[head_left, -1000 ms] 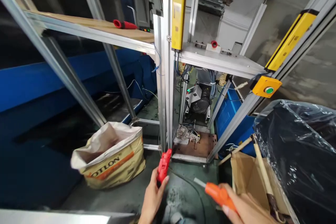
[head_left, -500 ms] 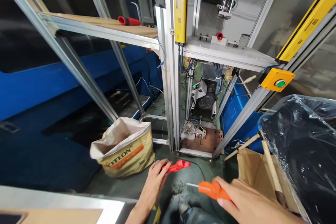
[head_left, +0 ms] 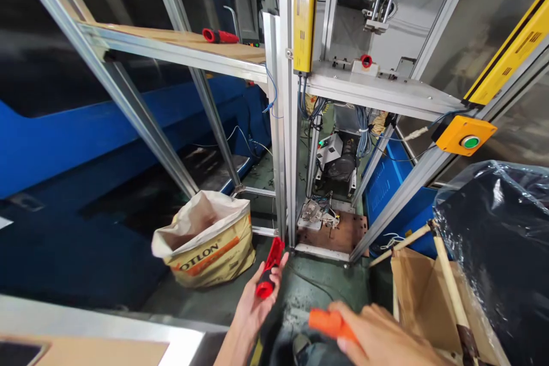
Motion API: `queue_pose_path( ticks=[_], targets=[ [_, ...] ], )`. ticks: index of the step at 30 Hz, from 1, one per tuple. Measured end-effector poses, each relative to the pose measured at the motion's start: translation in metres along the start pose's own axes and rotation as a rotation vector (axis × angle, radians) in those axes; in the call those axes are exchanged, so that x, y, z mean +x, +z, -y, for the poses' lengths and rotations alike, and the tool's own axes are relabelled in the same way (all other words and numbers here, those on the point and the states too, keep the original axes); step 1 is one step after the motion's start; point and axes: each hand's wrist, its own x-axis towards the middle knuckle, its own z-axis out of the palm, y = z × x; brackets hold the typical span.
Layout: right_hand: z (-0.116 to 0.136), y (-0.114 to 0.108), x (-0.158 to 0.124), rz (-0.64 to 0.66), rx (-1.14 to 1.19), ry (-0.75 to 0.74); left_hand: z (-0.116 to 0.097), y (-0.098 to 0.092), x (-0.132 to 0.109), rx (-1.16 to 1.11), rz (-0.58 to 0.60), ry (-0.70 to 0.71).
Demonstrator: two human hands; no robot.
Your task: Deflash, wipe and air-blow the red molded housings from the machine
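My left hand [head_left: 253,311] holds a red handle-like plastic part [head_left: 269,269] at the bottom centre, its tip pointing up toward the aluminium frame post [head_left: 283,126]. My right hand [head_left: 381,334], lower right, is closed around an orange plastic handle [head_left: 328,321]; no metal tip shows on it. Both hands hover above the dark green floor in front of the machine frame. A red-handled tool [head_left: 219,36] lies on the wooden shelf [head_left: 171,40] at the upper left.
An open paper sack [head_left: 206,237] stands on the floor to the left. A cardboard box with wooden sticks [head_left: 424,291] and a black plastic-wrapped bin [head_left: 501,240] stand at right. A yellow button box [head_left: 465,136], yellow light curtains [head_left: 305,11] and wiring sit on the frame.
My left hand turned the red part from lying sideways to pointing upward. The orange handle in my right hand swung round, so its thin metal tip is out of sight. The view shifted slightly.
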Motion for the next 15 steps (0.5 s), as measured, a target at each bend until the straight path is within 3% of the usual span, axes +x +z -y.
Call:
queue_pose_path(
  ticks=[2,6,9,13,15],
  targets=[
    [0.001,0.0,0.005,-0.102,-0.002,0.04,-0.002,0.0,-0.008,-0.171,0.017,-0.114],
    [0.005,-0.005,0.013,0.083,-0.043,-0.04,-0.001,-0.003,-0.022,-0.417,-0.003,-0.231],
    [0.004,-0.006,0.021,-0.076,-0.058,-0.003,-0.001,-0.004,-0.027,-0.523,-0.029,-0.275],
    [-0.007,-0.001,0.037,-0.005,-0.014,-0.088,-0.003,-0.005,-0.035,-0.565,-0.074,-0.328],
    [-0.016,-0.002,0.05,-0.099,0.028,-0.089,-0.003,-0.009,-0.04,-0.539,-0.084,-0.336]
  ],
)
